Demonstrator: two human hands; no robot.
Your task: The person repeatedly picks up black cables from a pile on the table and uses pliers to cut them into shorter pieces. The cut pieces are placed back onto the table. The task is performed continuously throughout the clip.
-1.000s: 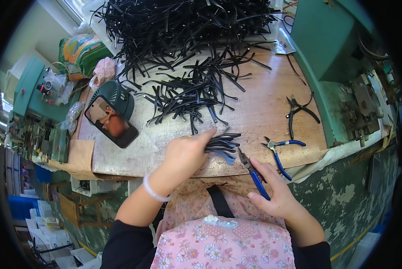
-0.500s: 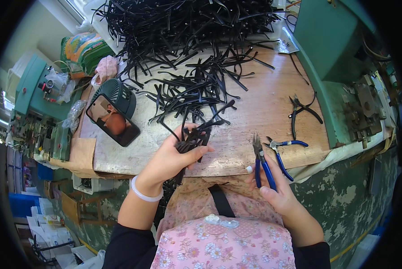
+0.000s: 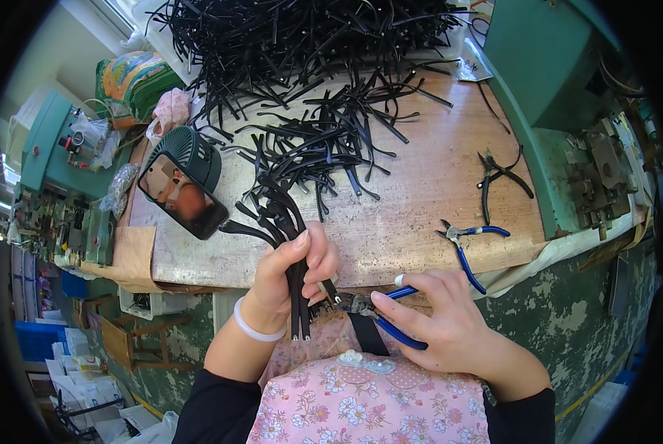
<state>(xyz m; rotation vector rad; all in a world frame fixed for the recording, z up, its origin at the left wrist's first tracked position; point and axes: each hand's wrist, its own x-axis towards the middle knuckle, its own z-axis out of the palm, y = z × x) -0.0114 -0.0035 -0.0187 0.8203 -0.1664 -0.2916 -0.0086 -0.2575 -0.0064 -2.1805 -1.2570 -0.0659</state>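
My left hand (image 3: 302,270) is closed round a bundle of black eyeglass temples (image 3: 279,214). Their curved tips fan out above the fist, and the straight ends with small metal fittings point down below it. One temple sticks out toward the right, apart from the others. In my right hand (image 3: 450,318) is a pair of blue-handled pliers (image 3: 403,338), handles spread. Its dark jaws are at the metal end of that single temple; whether they touch it I cannot tell. A white cap covers one right fingertip.
Loose temples (image 3: 331,140) lie mid-table before a large heap (image 3: 309,37). At right rest blue-handled cutters (image 3: 457,235) and black-handled pliers (image 3: 486,185). A phone (image 3: 183,196) leans on a green fan (image 3: 198,155) at left. Green machines (image 3: 553,66) flank the wooden table (image 3: 413,200).
The bundle in my left hand has turned, metal ends now downward, and come nearer my body. My right hand has swung the pliers leftward to one temple's end.
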